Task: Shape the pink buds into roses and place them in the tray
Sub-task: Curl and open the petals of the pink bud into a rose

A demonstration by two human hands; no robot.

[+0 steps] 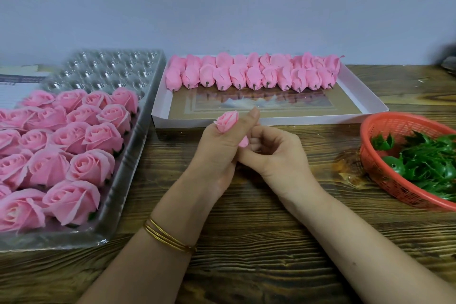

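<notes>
Fingers point(250, 119) of the left hand point(217, 153) are curled around a pink bud point(227, 121). Its tip stands out above the fist, a little opened, like a small rose. The right hand point(278, 155) is just beside and touches the left one. Its fingers are bent too, and they pinch the lower end of the same bud, where a bit of pink shows between the two hands. Both hands are over the wooden table point(246, 242), near the front edge of a white box point(271, 121). In the far part of this box many more buds point(251, 73) lie in two rows, with their dark stems pointing towards the person. On the left stands a clear plastic tray point(108, 69), and finished roses point(74, 145) sit close together in its near part. On the right, partly cut by the edge of the view, a red basket point(370, 158) holds green leaves point(427, 163). Thin gold bangles point(170, 237) sit on the left wrist. Behind everything is a plain grey wall point(222, 7).
</notes>
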